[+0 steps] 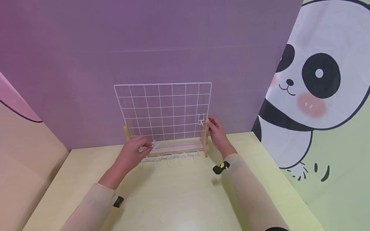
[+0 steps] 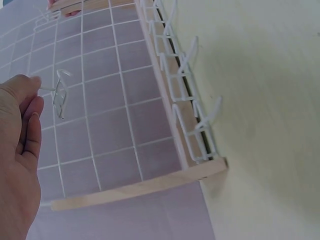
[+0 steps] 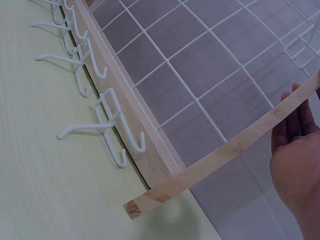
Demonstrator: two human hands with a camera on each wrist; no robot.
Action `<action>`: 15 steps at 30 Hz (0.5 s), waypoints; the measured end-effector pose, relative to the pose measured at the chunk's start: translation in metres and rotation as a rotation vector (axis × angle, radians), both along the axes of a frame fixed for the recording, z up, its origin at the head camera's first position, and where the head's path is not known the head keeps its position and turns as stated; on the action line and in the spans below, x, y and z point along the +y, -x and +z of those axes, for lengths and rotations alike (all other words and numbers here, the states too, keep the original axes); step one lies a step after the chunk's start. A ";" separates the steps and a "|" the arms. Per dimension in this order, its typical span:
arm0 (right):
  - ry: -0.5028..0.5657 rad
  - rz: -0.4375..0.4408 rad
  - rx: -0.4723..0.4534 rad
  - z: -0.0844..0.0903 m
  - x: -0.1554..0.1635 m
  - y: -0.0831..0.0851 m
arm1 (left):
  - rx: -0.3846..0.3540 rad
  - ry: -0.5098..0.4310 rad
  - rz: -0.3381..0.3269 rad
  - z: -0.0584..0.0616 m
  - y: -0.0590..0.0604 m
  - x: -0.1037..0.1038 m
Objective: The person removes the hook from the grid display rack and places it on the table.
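On the pale yellow bench (image 1: 179, 195), the left hand (image 1: 136, 152) pinches a white wire hook (image 2: 60, 95) in its grip, near the white wire grid panel (image 1: 163, 110) in its wooden stand. More white hooks (image 1: 169, 158) lie before the stand. At the far right, the right hand (image 1: 216, 133) rests relaxed fingers beside a hung white hook (image 1: 201, 119).

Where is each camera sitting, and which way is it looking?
Head: worn on the head, looking forward and down at the wire grid on the table; both forearms and hands show.
Left wrist: beside the left hand, which pinches a white hook before the grid.
Right wrist: behind the right hand, by the wooden post.
All three share the grid and the row of hooks.
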State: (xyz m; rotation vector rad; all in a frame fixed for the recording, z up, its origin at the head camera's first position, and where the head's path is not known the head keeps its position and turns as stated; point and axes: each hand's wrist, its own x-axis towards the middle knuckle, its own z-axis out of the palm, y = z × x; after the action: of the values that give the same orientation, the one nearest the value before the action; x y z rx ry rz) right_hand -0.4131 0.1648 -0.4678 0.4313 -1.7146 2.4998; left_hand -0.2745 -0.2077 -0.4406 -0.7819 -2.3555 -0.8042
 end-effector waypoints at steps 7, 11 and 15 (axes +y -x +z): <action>-0.014 0.003 0.006 0.001 0.000 -0.001 | -0.060 0.016 0.053 -0.009 -0.007 -0.005; -0.010 0.006 0.010 0.000 0.000 -0.001 | -0.083 0.033 0.065 -0.016 -0.010 -0.008; -0.008 0.006 0.014 0.000 0.000 0.000 | -0.109 0.044 0.068 -0.026 -0.012 -0.011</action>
State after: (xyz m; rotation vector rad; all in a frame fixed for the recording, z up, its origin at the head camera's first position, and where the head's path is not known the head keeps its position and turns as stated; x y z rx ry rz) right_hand -0.4132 0.1647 -0.4682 0.4539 -1.7212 2.4895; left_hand -0.2622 -0.2186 -0.4662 -0.6875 -2.4895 -0.7874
